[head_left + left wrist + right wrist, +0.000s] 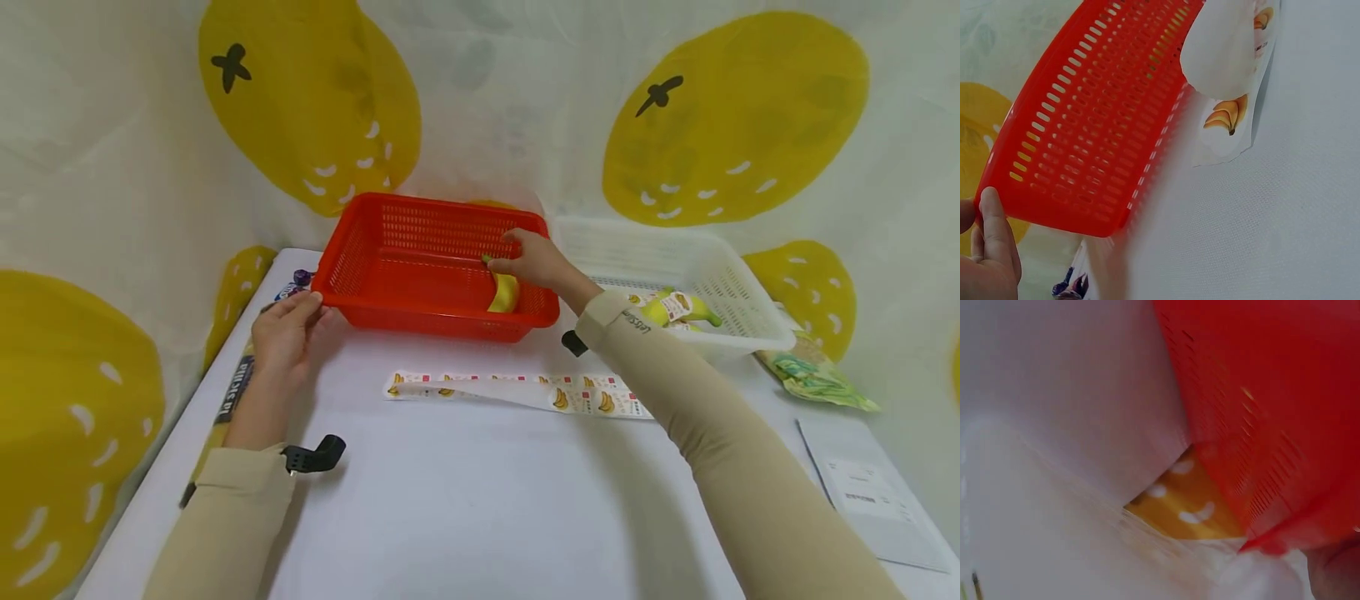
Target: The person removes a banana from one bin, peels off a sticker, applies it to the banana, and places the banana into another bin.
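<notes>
Right hand (536,260) is pinching a banana (504,292) with curled fingers inside the red basket (420,287) on the table (480,500); left hand (285,333) is touching the basket's left corner, fingers relaxed.

The red basket (420,267) is glossy perforated plastic, and the white basket (720,283) beside it is the same sort, only duller. The banana (504,293) has smooth, waxy skin. The sticker strip (525,392) looks like slick printed paper (slightly curled), lying on a matt, finely textured table (480,500).

Red basket (420,267) and white basket (720,283) wall off table's (465,500) far edge
</notes>
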A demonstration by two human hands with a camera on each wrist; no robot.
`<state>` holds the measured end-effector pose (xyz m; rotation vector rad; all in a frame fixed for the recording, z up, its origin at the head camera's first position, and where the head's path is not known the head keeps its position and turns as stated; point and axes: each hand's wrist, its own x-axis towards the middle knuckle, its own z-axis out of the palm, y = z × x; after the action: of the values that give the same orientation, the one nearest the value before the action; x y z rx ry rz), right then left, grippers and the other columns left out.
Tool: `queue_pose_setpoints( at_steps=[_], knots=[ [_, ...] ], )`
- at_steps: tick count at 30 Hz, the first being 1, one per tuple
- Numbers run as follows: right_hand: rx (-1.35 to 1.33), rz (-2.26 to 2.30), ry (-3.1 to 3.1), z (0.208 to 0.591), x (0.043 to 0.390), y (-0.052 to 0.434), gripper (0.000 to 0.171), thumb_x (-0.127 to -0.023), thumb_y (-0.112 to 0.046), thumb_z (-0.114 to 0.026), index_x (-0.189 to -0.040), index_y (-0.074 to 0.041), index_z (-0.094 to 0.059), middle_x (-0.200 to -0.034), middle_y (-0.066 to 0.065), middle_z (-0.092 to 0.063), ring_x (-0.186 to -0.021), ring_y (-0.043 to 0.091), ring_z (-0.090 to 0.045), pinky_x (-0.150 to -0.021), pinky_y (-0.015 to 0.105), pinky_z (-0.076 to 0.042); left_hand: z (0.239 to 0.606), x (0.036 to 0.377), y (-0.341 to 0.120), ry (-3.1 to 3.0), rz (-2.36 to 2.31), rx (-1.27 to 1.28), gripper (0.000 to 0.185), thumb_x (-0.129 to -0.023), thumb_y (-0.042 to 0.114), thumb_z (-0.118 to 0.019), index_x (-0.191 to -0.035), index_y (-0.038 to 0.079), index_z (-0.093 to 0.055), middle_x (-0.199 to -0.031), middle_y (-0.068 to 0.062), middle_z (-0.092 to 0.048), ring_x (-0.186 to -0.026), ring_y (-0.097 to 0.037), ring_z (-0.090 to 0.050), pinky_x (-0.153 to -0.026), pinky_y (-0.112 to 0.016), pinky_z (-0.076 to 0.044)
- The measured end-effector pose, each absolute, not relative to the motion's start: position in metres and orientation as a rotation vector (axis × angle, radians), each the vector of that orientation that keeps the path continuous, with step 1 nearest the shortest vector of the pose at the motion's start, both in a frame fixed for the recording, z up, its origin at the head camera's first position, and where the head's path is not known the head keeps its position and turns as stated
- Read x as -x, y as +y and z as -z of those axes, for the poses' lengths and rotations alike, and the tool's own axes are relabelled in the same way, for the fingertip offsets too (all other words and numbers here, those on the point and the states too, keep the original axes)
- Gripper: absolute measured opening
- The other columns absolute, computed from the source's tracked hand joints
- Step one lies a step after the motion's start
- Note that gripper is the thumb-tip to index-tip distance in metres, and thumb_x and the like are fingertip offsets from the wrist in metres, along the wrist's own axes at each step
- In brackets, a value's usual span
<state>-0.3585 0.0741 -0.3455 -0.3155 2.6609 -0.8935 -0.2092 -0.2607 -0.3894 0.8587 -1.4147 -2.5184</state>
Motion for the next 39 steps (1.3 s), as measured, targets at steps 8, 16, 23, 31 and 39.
queue_pose_setpoints(
  at_steps=[8, 16, 23, 31, 39],
  knots=[
    [0.284, 0.782, 2.619, 0.360, 0.368, 0.066, 0.070, -0.096, -0.031, -0.071, -0.153, -0.009, -0.037, -0.149, 0.013, -0.051, -0.123, 0.027, -0.052, -0.111, 0.044, -0.048, 0.397, 0.211, -0.255, -1.468, 2.456, -0.882, 0.030, -0.093, 0.022, -0.073, -0.121, 0.015, -0.066, -0.106, -0.001, -0.068, -0.081, -0.011, -0.072, -0.086, -0.022, -0.058],
    [0.198, 0.851, 2.594, 0.374, 0.377, 0.061, 0.067, -0.095, -0.029, -0.072, -0.152, -0.013, -0.041, -0.147, 0.008, -0.052, -0.123, 0.026, -0.052, -0.110, 0.042, -0.049, 0.401, 0.209, -0.249, -1.398, 2.497, -0.885, 0.025, -0.094, 0.018, -0.073, -0.118, 0.013, -0.067, -0.103, -0.003, -0.069, -0.081, -0.012, -0.073, -0.082, -0.022, -0.059],
    [0.171, 0.875, 2.581, 0.389, 0.385, 0.057, 0.057, -0.096, -0.022, -0.070, -0.149, -0.015, -0.048, -0.153, 0.009, -0.048, -0.125, 0.027, -0.050, -0.110, 0.040, -0.050, 0.406, 0.212, -0.246, -1.292, 2.515, -0.820, 0.017, -0.092, 0.011, -0.074, -0.108, 0.008, -0.068, -0.088, -0.005, -0.070, -0.071, -0.013, -0.071, -0.070, -0.022, -0.060],
    [0.253, 0.815, 2.561, 0.396, 0.388, 0.050, 0.051, -0.095, -0.021, -0.071, -0.144, -0.018, -0.057, -0.146, 0.008, -0.054, -0.117, 0.025, -0.055, -0.106, 0.036, -0.052, 0.401, 0.212, -0.249, -1.287, 2.499, -0.844, 0.026, -0.088, 0.017, -0.078, -0.112, 0.012, -0.070, -0.102, -0.005, -0.069, -0.080, -0.014, -0.071, -0.076, -0.023, -0.060],
    [0.243, 0.901, 2.521, 0.398, 0.390, 0.048, 0.051, -0.094, -0.019, -0.072, -0.143, -0.017, -0.058, -0.141, 0.008, -0.057, -0.111, 0.026, -0.060, -0.101, 0.036, -0.056, 0.400, 0.214, -0.250, -1.331, 2.475, -0.890, 0.039, -0.087, 0.024, -0.079, -0.123, 0.015, -0.068, -0.118, -0.004, -0.066, -0.095, -0.015, -0.072, -0.082, -0.021, -0.059]
  ],
)
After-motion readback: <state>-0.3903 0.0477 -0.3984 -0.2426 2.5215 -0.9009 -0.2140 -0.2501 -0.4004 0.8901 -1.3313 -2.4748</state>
